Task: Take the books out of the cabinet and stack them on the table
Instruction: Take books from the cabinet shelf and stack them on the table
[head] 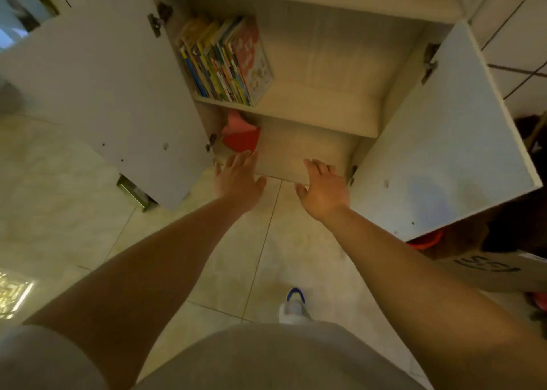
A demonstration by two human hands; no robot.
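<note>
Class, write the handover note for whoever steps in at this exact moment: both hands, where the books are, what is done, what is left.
Left hand: open, empty, reaching toward the cabinet.
Right hand: open, empty, beside it.
Books: standing in a row at the left end of the upper shelf, leaning.
Done: both cabinet doors are open.
Left: take out every book and stack them on the table, which is not in view.

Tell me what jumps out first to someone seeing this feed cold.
The row of colourful books standing at the left end of the cabinet's upper shelf, both doors swung wide. Below it, the left hand and right hand reach forward, open and holding nothing, with something red on the lower shelf.
</note>
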